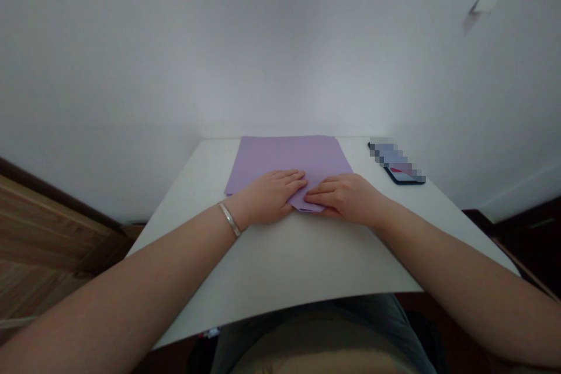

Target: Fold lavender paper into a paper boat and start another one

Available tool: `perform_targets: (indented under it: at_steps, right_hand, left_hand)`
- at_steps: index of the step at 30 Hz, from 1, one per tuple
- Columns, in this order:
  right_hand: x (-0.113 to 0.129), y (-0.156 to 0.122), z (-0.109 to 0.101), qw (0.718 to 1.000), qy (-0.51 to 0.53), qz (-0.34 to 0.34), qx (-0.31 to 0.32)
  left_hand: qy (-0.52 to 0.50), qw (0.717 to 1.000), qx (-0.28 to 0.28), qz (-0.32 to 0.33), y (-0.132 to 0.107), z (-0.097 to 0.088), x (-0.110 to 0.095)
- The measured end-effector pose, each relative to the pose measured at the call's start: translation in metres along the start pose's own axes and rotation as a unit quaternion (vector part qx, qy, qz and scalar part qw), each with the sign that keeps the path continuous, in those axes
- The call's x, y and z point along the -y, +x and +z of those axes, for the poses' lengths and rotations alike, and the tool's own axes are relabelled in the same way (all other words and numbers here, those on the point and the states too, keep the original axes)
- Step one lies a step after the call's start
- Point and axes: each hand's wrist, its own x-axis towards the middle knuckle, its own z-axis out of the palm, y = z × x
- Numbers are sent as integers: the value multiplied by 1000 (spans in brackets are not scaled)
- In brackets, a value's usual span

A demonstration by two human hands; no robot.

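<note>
A sheet of lilac paper [289, 158] lies on the white table [272, 263], its near corners folded in toward the middle so the near end forms a point. My left hand [272, 196] rests flat on the left fold, fingers stretched out and pressing down; a silver bangle sits on that wrist. My right hand [344, 196] lies flat on the right fold, its fingertips almost meeting those of the left hand at the centre line. Neither hand grips anything.
A dark phone [401, 172] lies at the table's far right, partly blurred out. A white wall rises behind the table. Wooden floor [39, 245] shows at the left, and my lap below the near table edge.
</note>
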Motion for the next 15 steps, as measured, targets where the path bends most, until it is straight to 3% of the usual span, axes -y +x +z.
perform_targets:
  at_steps: [5, 11, 15]
  right_hand:
    - [0, 0, 0, 1000, 12, 11, 18]
    - [2, 1, 3, 997, 14, 69, 15]
    - [1, 1, 0, 997, 60, 48, 26]
  left_hand:
    - [-10, 999, 43, -2, -2, -1, -3]
    - [39, 999, -17, 32, -3, 5, -2]
    - [46, 998, -8, 32, -4, 6, -3]
